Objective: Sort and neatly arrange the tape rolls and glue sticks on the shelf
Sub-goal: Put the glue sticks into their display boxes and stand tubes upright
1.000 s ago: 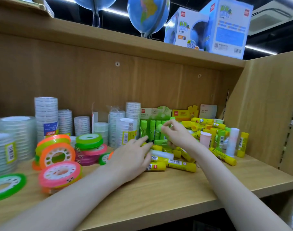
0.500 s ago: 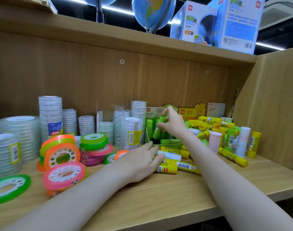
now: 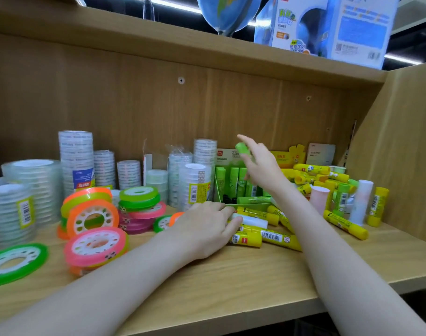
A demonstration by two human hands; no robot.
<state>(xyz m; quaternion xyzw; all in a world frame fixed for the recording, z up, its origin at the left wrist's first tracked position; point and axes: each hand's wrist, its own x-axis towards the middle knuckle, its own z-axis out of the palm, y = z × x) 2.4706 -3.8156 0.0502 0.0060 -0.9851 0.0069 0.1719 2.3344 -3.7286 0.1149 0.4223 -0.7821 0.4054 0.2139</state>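
Green glue stick (image 3: 241,149) in right hand (image 3: 260,166); three upright in box (image 3: 252,206).

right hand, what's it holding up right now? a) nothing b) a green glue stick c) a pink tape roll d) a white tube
b: the right hand pinches a green glue stick lifted above the green display box, where other green sticks stand upright.

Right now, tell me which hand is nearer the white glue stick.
Left. The left hand touches the white glue stick; the right hand is raised above the green box, holding a green stick.
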